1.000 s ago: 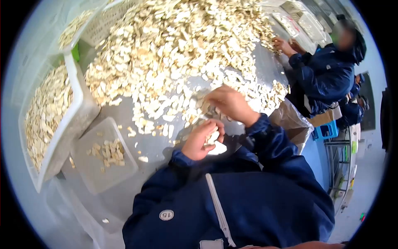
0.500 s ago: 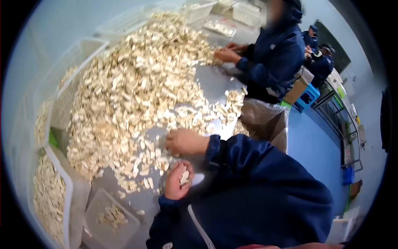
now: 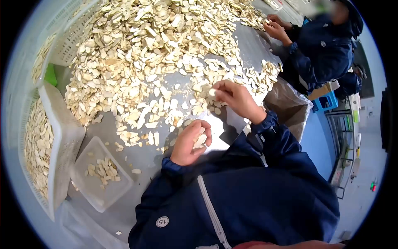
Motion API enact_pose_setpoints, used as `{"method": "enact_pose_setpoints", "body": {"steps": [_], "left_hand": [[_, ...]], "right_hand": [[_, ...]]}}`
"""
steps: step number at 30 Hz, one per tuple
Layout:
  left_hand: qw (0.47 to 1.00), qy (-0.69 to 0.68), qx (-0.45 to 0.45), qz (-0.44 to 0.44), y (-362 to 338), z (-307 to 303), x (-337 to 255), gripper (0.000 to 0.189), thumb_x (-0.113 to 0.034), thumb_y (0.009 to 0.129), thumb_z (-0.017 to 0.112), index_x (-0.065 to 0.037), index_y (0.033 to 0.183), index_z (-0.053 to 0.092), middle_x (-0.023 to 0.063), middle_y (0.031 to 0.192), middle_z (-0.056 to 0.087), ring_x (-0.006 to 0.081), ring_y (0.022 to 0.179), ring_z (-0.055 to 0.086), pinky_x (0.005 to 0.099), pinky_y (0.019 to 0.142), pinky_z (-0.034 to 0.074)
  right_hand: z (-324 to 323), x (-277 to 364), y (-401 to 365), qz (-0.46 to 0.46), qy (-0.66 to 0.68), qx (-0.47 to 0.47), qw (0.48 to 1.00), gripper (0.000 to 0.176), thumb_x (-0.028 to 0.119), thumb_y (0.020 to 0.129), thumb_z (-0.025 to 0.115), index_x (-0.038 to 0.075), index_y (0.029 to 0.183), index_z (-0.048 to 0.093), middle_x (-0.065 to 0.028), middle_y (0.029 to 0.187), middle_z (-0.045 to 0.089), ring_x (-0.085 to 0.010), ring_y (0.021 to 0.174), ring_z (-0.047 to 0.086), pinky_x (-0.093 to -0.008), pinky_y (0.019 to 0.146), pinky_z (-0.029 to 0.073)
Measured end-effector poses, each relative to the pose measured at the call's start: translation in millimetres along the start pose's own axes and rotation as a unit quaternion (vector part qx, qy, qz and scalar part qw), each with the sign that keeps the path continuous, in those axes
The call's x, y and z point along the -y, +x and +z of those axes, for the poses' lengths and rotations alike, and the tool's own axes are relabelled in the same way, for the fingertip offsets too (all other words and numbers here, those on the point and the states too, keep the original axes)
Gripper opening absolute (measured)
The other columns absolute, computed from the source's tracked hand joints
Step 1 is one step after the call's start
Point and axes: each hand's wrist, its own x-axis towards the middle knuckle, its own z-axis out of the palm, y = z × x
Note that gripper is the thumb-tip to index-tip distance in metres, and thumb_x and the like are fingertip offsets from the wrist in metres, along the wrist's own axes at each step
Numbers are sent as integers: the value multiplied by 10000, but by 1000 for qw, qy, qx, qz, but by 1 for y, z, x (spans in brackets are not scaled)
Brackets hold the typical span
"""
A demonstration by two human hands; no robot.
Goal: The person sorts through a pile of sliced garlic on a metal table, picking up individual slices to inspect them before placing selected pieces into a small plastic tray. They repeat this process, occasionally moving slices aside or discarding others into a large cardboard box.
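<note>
A big heap of pale, thin dried slices (image 3: 153,45) covers the far part of the grey metal table. Close to my body, my left hand (image 3: 190,143) is curled around several slices (image 3: 200,140), which show between thumb and fingers. My right hand (image 3: 239,100) is a little farther out and to the right, with thumb and fingertips pinched on a single pale slice (image 3: 212,92) over the heap's near edge. Loose slices (image 3: 149,118) lie scattered on the table to the left of both hands.
A shallow clear plastic tray (image 3: 101,199) with a few slices sits at the lower left. Beside it stand white perforated crates (image 3: 62,141) holding more slices. A lined box (image 3: 286,108) is at the table's right edge. A co-worker (image 3: 321,52) handles slices at the far right.
The view has shifted, so the heap sits higher in the picture. My right hand has moved away from my left hand and now shows a slice in its fingertips. My left hand still holds slices.
</note>
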Motion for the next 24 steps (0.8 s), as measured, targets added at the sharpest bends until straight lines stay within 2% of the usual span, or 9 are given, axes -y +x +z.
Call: {"method": "enact_pose_setpoints", "body": {"steps": [2, 4, 5, 9, 12, 14, 17, 22, 24], "left_hand": [[1000, 19, 18, 19, 5, -11, 6, 321, -351, 1121, 440, -63, 1136, 581, 75, 954, 621, 156, 744, 621, 201, 395, 349], [992, -122, 13, -29, 6, -10, 6, 352, -384, 1126, 423, -67, 1140, 576, 78, 959, 624, 160, 739, 626, 202, 392, 355], [991, -131, -8, -37, 5, -5, 4, 377, -407, 1129, 405, -68, 1148, 567, 89, 963, 628, 164, 734, 634, 206, 390, 366], [994, -99, 44, -25, 6, -10, 4, 330, -362, 1124, 424, -62, 1121, 561, 104, 970, 626, 166, 734, 637, 209, 396, 369], [998, -57, -3, -19, 3, -4, 2, 281, -312, 1115, 443, -59, 1104, 566, 105, 975, 627, 167, 746, 637, 209, 403, 378], [997, -72, 17, -18, 3, -10, 6, 235, -251, 1100, 465, -48, 1133, 580, 103, 990, 633, 168, 758, 638, 208, 411, 388], [998, -52, 39, -11, 3, -15, 8, 226, -227, 1095, 475, -44, 1168, 584, 103, 1008, 634, 166, 774, 639, 202, 417, 392], [999, -23, 27, -5, 1, 1, 1, 241, -236, 1100, 481, -38, 1195, 584, 104, 1029, 633, 159, 812, 640, 193, 429, 394], [998, -46, 41, 11, 0, -3, 5, 387, -396, 1122, 440, -40, 1155, 589, 98, 1025, 626, 154, 820, 634, 192, 429, 386]], "right_hand": [[-5, 10, -15, -2, 29, 80, 996, 257, 157, 1039, 642, 50, 1269, 684, -62, 1020, 759, -120, 919, 701, -289, 828, 566], [-2, 6, -27, -103, 66, 154, 981, 297, 155, 1037, 648, 65, 1317, 680, -47, 1046, 759, -112, 949, 688, -292, 839, 561], [-4, 9, -30, -96, 72, 169, 978, 318, 153, 1024, 668, 68, 1330, 677, -29, 1093, 753, -116, 950, 680, -296, 849, 555], [-10, -6, -26, 11, 36, 96, 995, 245, 168, 979, 736, 34, 1182, 712, -50, 1085, 730, -120, 900, 663, -296, 800, 545], [-16, -12, -30, -42, -65, 165, 983, 237, 180, 977, 738, 57, 1179, 718, -57, 1042, 724, -131, 883, 676, -292, 776, 548], [-14, -16, -25, -129, -135, 72, 980, 260, 162, 935, 751, 59, 1173, 725, -104, 1017, 722, -224, 842, 701, -332, 787, 562], [-20, -16, -13, -41, -181, -42, 982, 226, 191, 908, 727, 102, 1115, 740, -124, 987, 719, -324, 896, 701, -397, 789, 565], [5, -8, -2, -192, -315, -125, 921, 269, 176, 859, 758, 99, 1118, 759, -102, 1030, 717, -330, 968, 664, -411, 834, 554], [10, -9, 4, -190, -334, -120, 916, 279, 175, 846, 760, 102, 1115, 754, -97, 1025, 712, -331, 963, 652, -416, 839, 546]]}}
